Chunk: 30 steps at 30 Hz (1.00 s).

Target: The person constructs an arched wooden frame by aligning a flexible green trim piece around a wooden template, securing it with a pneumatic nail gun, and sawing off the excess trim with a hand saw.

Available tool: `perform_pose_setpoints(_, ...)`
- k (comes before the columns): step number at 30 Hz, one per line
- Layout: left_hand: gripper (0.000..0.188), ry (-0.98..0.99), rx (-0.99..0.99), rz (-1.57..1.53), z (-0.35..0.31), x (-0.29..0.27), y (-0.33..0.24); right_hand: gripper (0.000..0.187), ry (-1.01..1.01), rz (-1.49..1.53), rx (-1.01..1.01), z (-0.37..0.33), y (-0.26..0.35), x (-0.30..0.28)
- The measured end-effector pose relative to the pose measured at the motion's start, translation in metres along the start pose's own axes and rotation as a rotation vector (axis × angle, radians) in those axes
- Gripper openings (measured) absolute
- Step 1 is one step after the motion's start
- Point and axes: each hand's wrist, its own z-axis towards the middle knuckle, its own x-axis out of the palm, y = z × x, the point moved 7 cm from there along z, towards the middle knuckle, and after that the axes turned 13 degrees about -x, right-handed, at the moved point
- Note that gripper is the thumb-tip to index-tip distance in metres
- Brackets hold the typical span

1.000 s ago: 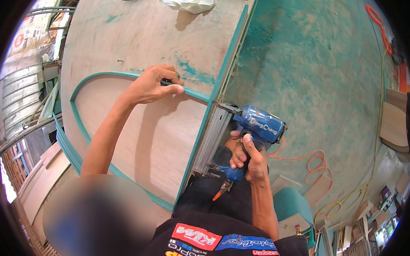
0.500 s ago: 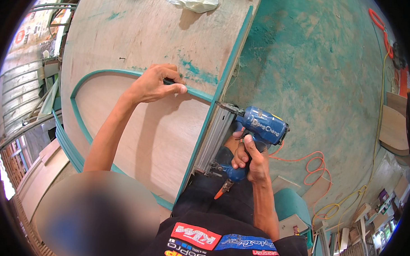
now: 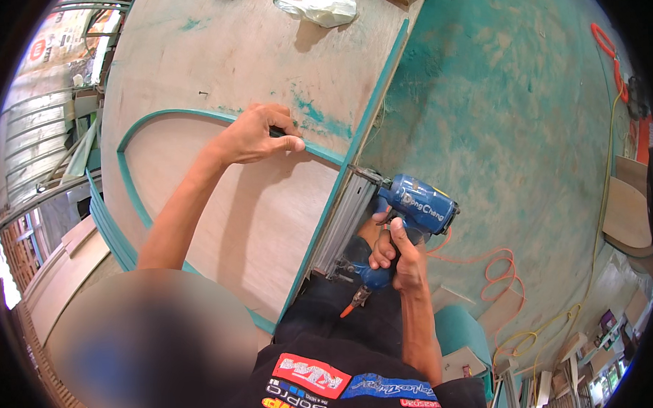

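Note:
My left hand (image 3: 263,134) is closed over the far edge of a curved teal frame (image 3: 172,112), thumb on the near side and fingers bent on the far side. Something small and dark shows beneath its fingers, too hidden to name. The frame stands on a pale wooden panel (image 3: 195,147) and meets a straight teal strip (image 3: 320,217) along the right side. My right hand (image 3: 401,252) grips the handle of a blue air nail gun (image 3: 421,202). The gun's nose is at the outer side of the strip, near the corner; whether it touches cannot be told.
A white plastic bag (image 3: 327,7) and a loose nail (image 3: 203,93) lie on the panel. An orange air hose (image 3: 500,270) coils over the teal-stained floor (image 3: 511,147). Bent teal strips (image 3: 110,226) stand at the left. A blurred patch hides the lower left.
The panel, frame and left hand appear slightly further right in the picture. Both hands keep their grips, and the nail gun stays near the same corner.

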Motion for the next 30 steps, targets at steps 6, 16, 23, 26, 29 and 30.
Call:
perform_pose_setpoints(6, 0.036, -0.038, 0.032, -0.012, -0.003, 0.002, 0.013, 0.048, -0.054, 0.092, 0.017, -0.006, -0.012, -0.007)
perform_pose_setpoints(16, 0.022, -0.760, 0.216, -0.074, -0.073, 0.006, -0.003, 0.040, -0.507, 0.011, -0.220, -0.063, 0.112, -0.122)
perform_pose_setpoints(23, 0.012, -0.876, -0.301, -1.008, -0.177, 0.106, 0.006, 0.038, -0.529, 0.102, -0.534, -0.099, 0.200, -0.140)
perform_pose_setpoints(26, 0.011, -0.940, -0.323, -0.993, -0.210, 0.098, 0.008, 0.039, -0.498, 0.032, -0.606, -0.090, 0.228, -0.146)
perform_pose_setpoints(29, 0.018, -1.315, -0.156, -0.840, -0.278, 0.000, 0.011, 0.035, -0.388, -0.047, -0.646, -0.063, 0.266, -0.135)
perform_pose_setpoints(30, 0.027, -1.636, -0.108, -0.734, -0.322, -0.040, 0.013, 0.032, -0.300, -0.075, -0.657, -0.046, 0.281, -0.126)
